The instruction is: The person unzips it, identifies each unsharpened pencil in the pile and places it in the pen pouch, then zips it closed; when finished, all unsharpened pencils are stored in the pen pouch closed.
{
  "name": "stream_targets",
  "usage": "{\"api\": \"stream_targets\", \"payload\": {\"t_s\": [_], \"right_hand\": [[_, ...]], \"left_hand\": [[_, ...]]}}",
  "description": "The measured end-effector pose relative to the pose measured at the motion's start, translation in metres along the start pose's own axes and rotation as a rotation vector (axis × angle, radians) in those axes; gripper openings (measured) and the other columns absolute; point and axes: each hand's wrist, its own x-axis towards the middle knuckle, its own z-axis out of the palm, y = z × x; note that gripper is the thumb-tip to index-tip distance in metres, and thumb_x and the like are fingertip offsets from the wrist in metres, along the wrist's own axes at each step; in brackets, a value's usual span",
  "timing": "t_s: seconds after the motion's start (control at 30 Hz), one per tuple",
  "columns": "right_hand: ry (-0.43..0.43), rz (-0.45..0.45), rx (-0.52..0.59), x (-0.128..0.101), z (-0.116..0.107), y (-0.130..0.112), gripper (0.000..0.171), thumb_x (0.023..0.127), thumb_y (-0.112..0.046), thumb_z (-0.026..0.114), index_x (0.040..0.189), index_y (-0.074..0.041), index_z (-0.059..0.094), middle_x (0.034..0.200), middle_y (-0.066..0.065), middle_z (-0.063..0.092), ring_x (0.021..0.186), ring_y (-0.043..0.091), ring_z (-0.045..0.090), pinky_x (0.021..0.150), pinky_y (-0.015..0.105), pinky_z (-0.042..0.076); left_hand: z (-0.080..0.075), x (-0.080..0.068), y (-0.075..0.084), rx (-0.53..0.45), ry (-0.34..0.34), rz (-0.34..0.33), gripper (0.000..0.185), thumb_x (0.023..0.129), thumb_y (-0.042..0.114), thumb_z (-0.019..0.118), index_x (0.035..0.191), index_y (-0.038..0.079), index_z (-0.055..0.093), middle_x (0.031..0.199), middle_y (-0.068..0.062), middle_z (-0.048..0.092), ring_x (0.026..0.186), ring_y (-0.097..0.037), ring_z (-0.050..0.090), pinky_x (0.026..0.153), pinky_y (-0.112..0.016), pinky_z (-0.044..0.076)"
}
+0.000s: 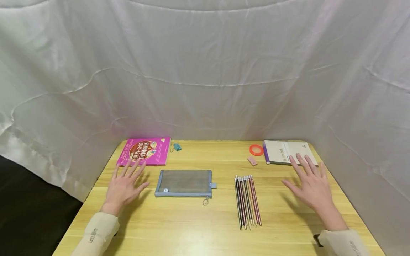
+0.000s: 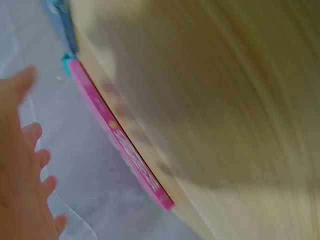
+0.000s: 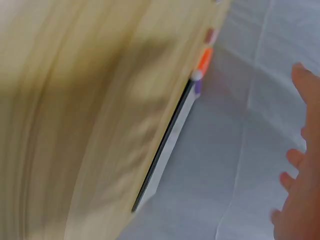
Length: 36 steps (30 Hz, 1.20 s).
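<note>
My left hand (image 1: 123, 186) hovers over the left side of the table with its fingers spread, holding nothing. Just beyond its fingertips lies a pink book (image 1: 157, 156), which shows edge-on in the left wrist view. To its right is a flat mesh zip pouch (image 1: 185, 182) with blue-grey trim and a ring on its zipper pull. Over the right side my right hand (image 1: 312, 188) is also raised, fingers spread and nothing in it. Its fingertips overlap a white notebook (image 1: 275, 151) in the head view. Between pouch and right hand lies a row of several pencils (image 1: 246, 201).
A teal binder clip (image 1: 177, 147) lies beside the pink book. Near the notebook are a roll of orange-red tape (image 1: 251, 152), a pink eraser (image 1: 252, 161) and a purple pen (image 1: 266, 153). Pale curtains (image 1: 205, 106) hang around the back and sides of the wooden table (image 1: 192, 227).
</note>
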Motion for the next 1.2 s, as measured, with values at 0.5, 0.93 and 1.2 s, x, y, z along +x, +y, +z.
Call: {"api": "stream_targets", "payload": {"t_s": [0.5, 0.93, 1.2], "right_hand": [[-0.186, 0.104, 0.639, 0.035, 0.03, -0.117, 0.071, 0.1, -0.027, 0.07, 0.158, -0.004, 0.036, 0.136, 0.023, 0.063, 0.116, 0.039, 0.064, 0.098, 0.057, 0.055], [-0.504, 0.023, 0.678, 0.042, 0.073, -0.205, 0.063, 0.1, -0.026, 0.068, 0.155, -0.006, 0.044, 0.14, 0.016, 0.064, 0.122, 0.034, 0.063, 0.104, 0.055, 0.053], [-0.501, -0.031, 0.639, 0.049, 0.086, -0.216, 0.059, 0.099, -0.023, 0.069, 0.152, -0.006, 0.05, 0.132, 0.014, 0.065, 0.115, 0.03, 0.062, 0.101, 0.054, 0.052]], "left_hand": [[0.001, 0.011, 0.111, -0.502, -0.097, 0.084, 0.04, 0.09, 0.029, 0.081, 0.127, 0.016, 0.071, 0.095, 0.005, 0.07, 0.078, -0.006, 0.064, 0.068, -0.024, 0.053], [0.018, 0.017, 0.172, -0.73, -0.313, 0.286, 0.03, 0.093, 0.024, 0.078, 0.123, 0.016, 0.073, 0.099, 0.003, 0.071, 0.08, -0.001, 0.061, 0.073, -0.023, 0.054], [0.026, 0.019, 0.183, -0.773, -0.357, 0.272, 0.028, 0.092, 0.023, 0.08, 0.118, 0.015, 0.075, 0.096, 0.002, 0.069, 0.074, -0.005, 0.056, 0.068, -0.02, 0.048]]}}
